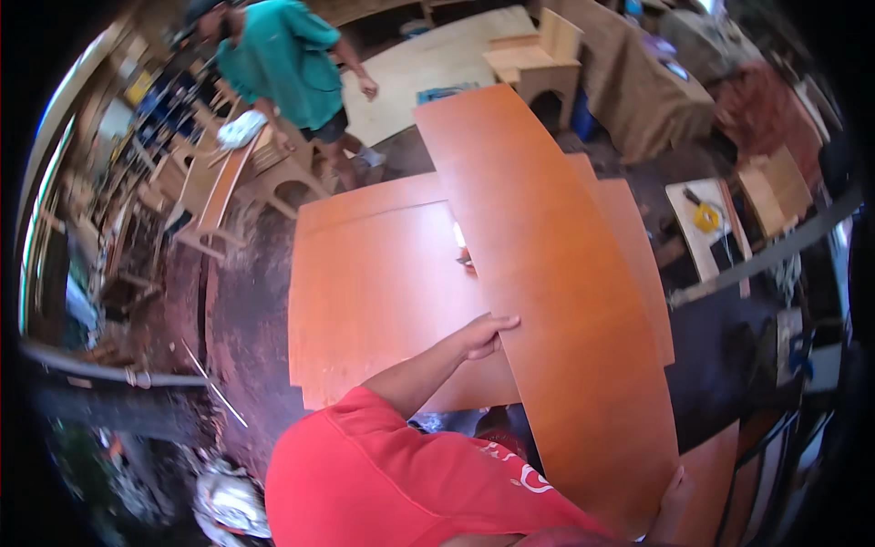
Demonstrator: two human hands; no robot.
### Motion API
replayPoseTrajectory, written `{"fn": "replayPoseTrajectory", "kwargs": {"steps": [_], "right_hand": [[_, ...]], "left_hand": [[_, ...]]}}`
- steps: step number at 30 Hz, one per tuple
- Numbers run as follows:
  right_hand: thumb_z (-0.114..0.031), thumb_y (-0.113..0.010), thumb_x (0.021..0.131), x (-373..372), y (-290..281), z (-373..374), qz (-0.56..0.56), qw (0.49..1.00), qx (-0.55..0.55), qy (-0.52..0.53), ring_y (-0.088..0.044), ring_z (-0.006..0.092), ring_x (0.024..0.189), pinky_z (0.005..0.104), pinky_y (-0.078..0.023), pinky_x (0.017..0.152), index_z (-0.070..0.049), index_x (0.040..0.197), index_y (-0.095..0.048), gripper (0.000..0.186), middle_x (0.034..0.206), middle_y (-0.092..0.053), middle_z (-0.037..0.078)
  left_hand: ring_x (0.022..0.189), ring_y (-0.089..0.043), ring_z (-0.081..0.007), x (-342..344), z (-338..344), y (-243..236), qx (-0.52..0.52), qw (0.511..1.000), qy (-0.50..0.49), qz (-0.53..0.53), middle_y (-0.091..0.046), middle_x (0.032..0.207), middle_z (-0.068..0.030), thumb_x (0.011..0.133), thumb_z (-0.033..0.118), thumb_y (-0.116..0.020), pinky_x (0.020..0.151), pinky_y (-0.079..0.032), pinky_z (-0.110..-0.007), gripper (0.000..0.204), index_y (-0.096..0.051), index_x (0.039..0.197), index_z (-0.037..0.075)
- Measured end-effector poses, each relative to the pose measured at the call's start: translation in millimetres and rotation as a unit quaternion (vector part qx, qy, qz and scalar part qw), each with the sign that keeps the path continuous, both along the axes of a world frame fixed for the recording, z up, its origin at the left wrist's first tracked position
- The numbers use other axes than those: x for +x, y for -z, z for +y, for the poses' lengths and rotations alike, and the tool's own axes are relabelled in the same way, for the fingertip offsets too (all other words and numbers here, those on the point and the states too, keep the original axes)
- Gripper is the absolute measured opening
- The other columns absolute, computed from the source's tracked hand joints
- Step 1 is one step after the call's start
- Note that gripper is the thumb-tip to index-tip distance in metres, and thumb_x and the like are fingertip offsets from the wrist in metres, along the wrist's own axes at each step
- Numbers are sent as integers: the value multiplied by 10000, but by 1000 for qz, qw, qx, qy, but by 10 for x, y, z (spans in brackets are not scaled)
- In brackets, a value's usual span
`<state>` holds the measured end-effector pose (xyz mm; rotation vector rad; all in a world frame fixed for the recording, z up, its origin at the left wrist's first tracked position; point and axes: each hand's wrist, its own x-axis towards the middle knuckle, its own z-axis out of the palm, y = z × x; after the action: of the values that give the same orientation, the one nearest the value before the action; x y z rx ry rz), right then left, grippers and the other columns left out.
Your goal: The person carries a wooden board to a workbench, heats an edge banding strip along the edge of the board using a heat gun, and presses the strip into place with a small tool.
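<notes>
A long orange-brown wooden board (565, 273) rises from the lower right toward the far middle. My left hand (488, 333) grips its left edge, thumb on the top face and fingers underneath. My right hand (673, 492) holds its right edge near the bottom end. Beneath the board lies a broad orange-brown panel (365, 292) with a dark line across its far part. A small object (465, 260) on that panel is partly hidden by the board and too small to name.
A person (273, 73) in a teal shirt stands beside wooden pieces (219, 201) at the back left. Pale plywood (392, 109), a small wooden chair (533, 64) and cloth-covered items (638, 82) are behind. A white board (688, 251) with a yellow tape roll (706, 217) and a rail (766, 255) are right.
</notes>
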<state>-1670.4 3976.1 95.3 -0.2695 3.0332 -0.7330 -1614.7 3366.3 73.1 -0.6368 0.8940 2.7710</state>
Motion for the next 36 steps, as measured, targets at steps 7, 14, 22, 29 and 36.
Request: {"fn": "replayPoseTrajectory", "kwargs": {"steps": [7, 14, 22, 29, 36], "right_hand": [[-362, -399, 995, 640, -726, -319, 69, 995, 48, -59, -480, 352, 526, 444, -339, 513, 33, 714, -528, 502, 617, -504, 230], [-367, -396, 995, 1089, -1317, -1209, 111, 974, 61, -186, -472, 355, 538, 445, -342, 525, 38, 721, -531, 508, 621, -507, 233], [-342, -427, 969, 779, -1376, -2776, 135, 920, 1, -369, -493, 392, 555, 456, -346, 518, 34, 739, -546, 456, 631, -515, 243], [-330, -403, 982, 1196, -1505, -4149, 158, 881, -21, -445, -504, 402, 588, 451, -369, 547, 36, 763, -543, 449, 652, -491, 250], [-298, -484, 952, 2234, -1220, -4928, 274, 841, -84, -458, -556, 425, 688, 473, -448, 634, -8, 822, -623, 347, 747, -589, 228]], "left_hand": [[1179, -560, -249, 1870, 8, -79, 7, 996, 1, 88, -565, 1281, -167, 902, 162, -619, 1004, -450, -427, 497, -446, 1329, -26], [1155, -580, -256, 3821, -116, -308, -9, 982, -133, 135, -579, 1270, -146, 906, 156, -609, 976, -466, -446, 472, -460, 1327, 0], [1170, -566, -268, 5100, -369, -576, -1, 941, -293, 167, -567, 1279, -152, 892, 152, -624, 997, -449, -452, 504, -445, 1338, -1], [1189, -533, -303, 6107, -456, -780, -98, 869, -467, 132, -532, 1299, -156, 898, 206, -622, 1026, -419, -473, 526, -426, 1345, 10], [1307, -380, -350, 7107, -1132, -832, 72, 722, -659, 200, -413, 1438, -110, 815, 761, -434, 1051, -322, -574, 865, -376, 1422, 147]]}}
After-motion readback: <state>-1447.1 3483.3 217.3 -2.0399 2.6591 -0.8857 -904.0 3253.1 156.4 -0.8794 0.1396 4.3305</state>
